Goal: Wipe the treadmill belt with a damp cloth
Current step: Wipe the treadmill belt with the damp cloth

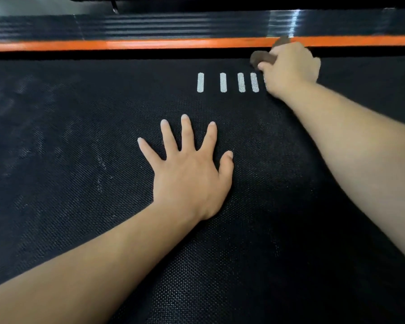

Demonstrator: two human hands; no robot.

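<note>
Belt [56, 160]: black, textured, filling the view; pale dusty smears toward nine o'clock.
Orange strip [126, 44]: runs along the belt's far edge at twelve o'clock; ribbed dark rail [150, 26] just beyond it.
Left hand [192, 181]: flat on the belt near the middle; fingers straight and spread, gripping nothing.
White marks [223, 82]: short upright bars in a row, at twelve to one o'clock from the left hand.
Cloth [261, 59]: brown, bunched, blurred; on the belt's far edge at one o'clock.
Right hand [290, 69]: fingers curled round the cloth, pressing it down beside the orange strip.
</note>
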